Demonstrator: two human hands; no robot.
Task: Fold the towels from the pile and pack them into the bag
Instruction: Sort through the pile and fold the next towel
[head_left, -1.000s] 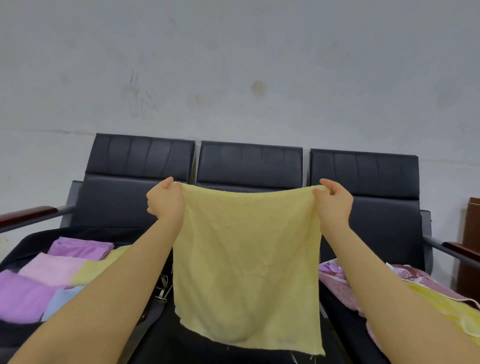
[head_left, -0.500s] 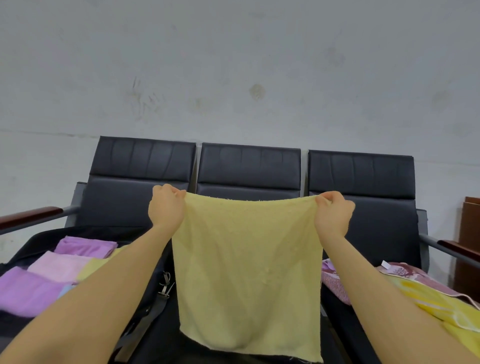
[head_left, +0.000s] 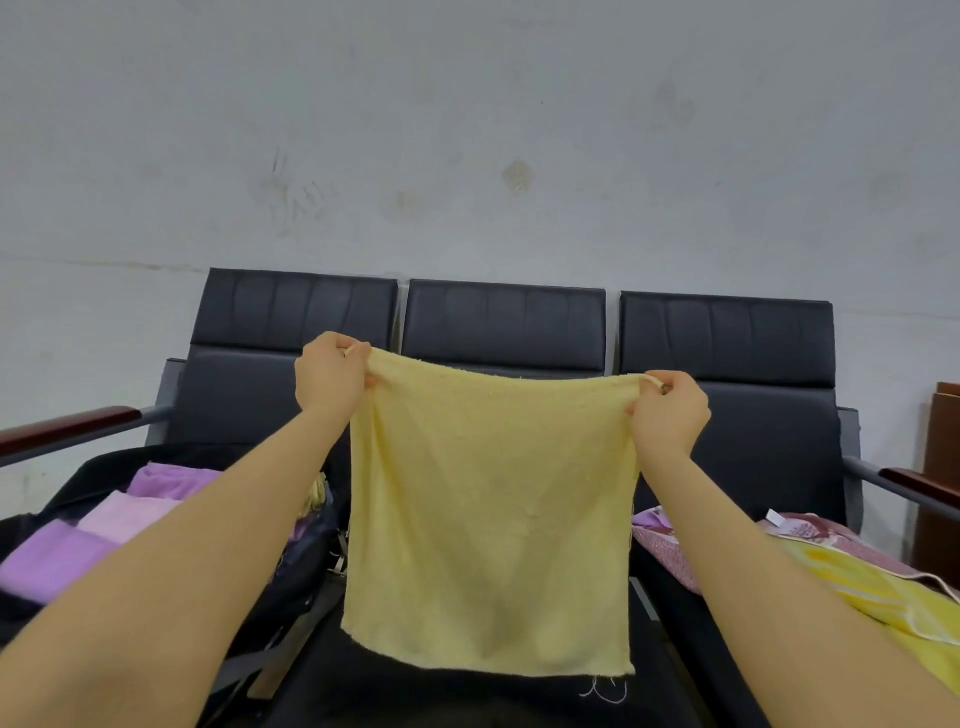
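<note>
Left hand and right hand each pinch a top corner of one pale yellow towel; it hangs flat between both grips over the middle of three black seats. Below-left of left grip: open black bag with at least three folded purple/pink towels, partly hidden by forearm. Below-right of right grip: towel pile, cut off, count unclear.
</note>
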